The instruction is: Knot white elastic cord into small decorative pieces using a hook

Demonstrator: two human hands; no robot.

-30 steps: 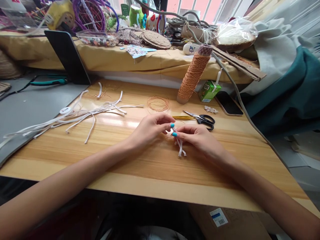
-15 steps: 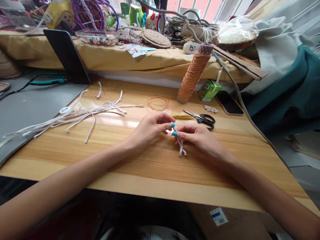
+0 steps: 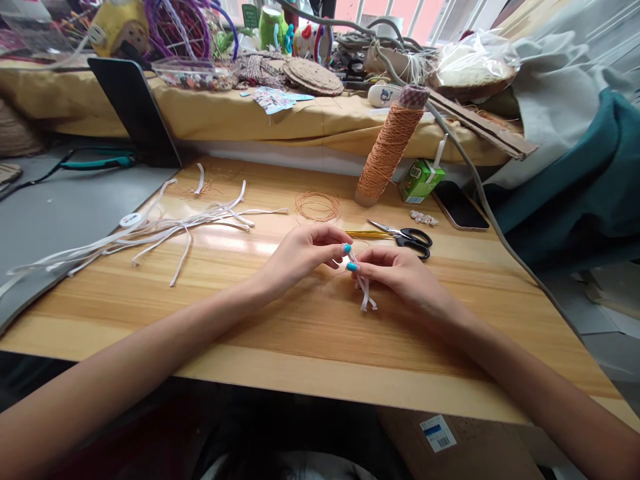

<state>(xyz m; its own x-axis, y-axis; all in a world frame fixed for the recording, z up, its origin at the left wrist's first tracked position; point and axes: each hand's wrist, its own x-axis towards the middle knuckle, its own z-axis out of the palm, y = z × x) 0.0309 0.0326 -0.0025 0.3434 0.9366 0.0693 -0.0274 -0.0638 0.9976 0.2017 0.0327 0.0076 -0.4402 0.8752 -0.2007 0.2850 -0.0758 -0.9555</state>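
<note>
A small bundle of white cords (image 3: 367, 293) is pinched between my two hands above the table, its short ends hanging toward me. My left hand (image 3: 313, 253) grips the upper part with thumb and fingertips. Just below, my right hand (image 3: 393, 273) is closed on the same bundle, thumb on top. A thin brown thread shows faintly by the fingertips; how it runs there is too fine to tell. Beyond my right hand lie black-handled scissors (image 3: 419, 241) and gold tweezers (image 3: 370, 234). A loose coil of thin brown thread (image 3: 317, 207) rests beyond my left hand.
Loose white cords (image 3: 170, 230) spread across the table's left side. A spool of orange-brown twine (image 3: 390, 153) stands at the back, near a green drink carton (image 3: 421, 180) and a phone (image 3: 460, 205). A tablet (image 3: 135, 110) leans against the cluttered ledge. A grey cable runs down the right.
Both hands keep their pinch on the white cords with hardly any movement. The view has shifted very slightly.
</note>
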